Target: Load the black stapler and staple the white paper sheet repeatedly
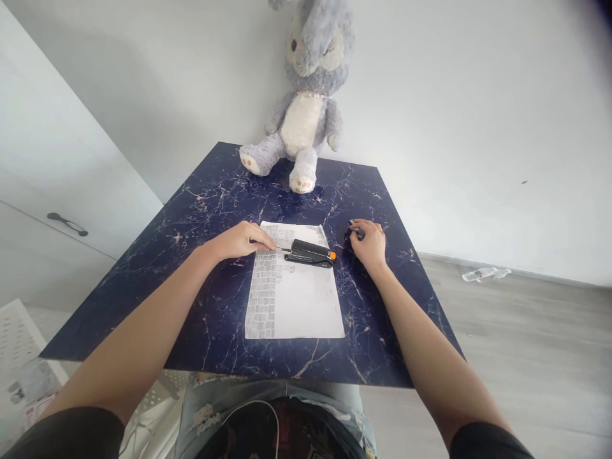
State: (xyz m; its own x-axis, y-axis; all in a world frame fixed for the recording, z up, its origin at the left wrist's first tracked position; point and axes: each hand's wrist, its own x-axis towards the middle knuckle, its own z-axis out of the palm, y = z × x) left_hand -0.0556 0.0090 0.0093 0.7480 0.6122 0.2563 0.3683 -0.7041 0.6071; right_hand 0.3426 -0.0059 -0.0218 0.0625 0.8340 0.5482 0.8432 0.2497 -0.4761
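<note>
A black stapler (312, 254) with an orange end lies across a sheet of paper (308, 306) on the dark blue marbled table. A thin metal rod (285, 249) sticks out of its left end. My left hand (243, 240) reaches in from the left, fingertips pinched at the outer end of that rod. To the right of the paper, my right hand (369, 241) rests on the tabletop with its fingers curled around a small dark piece (358, 234), too hidden to name. Handwriting fills the paper's left side and part of its top.
A grey plush toy (306, 108) sits at the table's (210, 331) far edge against the wall. To the left stands a white cabinet with a dark handle (67, 224). A clear plastic bottle (485, 274) lies on the floor at right. White perforated shelving (21, 331) is at lower left.
</note>
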